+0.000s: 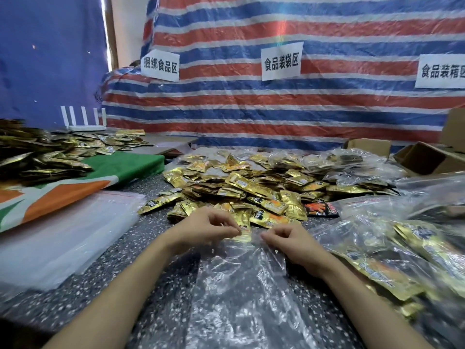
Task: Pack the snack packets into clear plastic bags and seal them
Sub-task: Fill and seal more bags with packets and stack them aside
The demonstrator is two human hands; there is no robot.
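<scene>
A clear plastic bag lies flat on the speckled table in front of me, its mouth toward the pile. My left hand pinches the bag's top edge on the left, right beside a gold snack packet at the mouth. My right hand pinches the same edge on the right, fingers curled. Just beyond both hands spreads a big heap of gold snack packets, with one black and red packet at its right side.
A stack of empty clear bags lies at the left, beside a green, orange and white cloth bearing more gold packets. Filled clear bags crowd the right. Cardboard boxes stand at the far right; a striped tarp hangs behind.
</scene>
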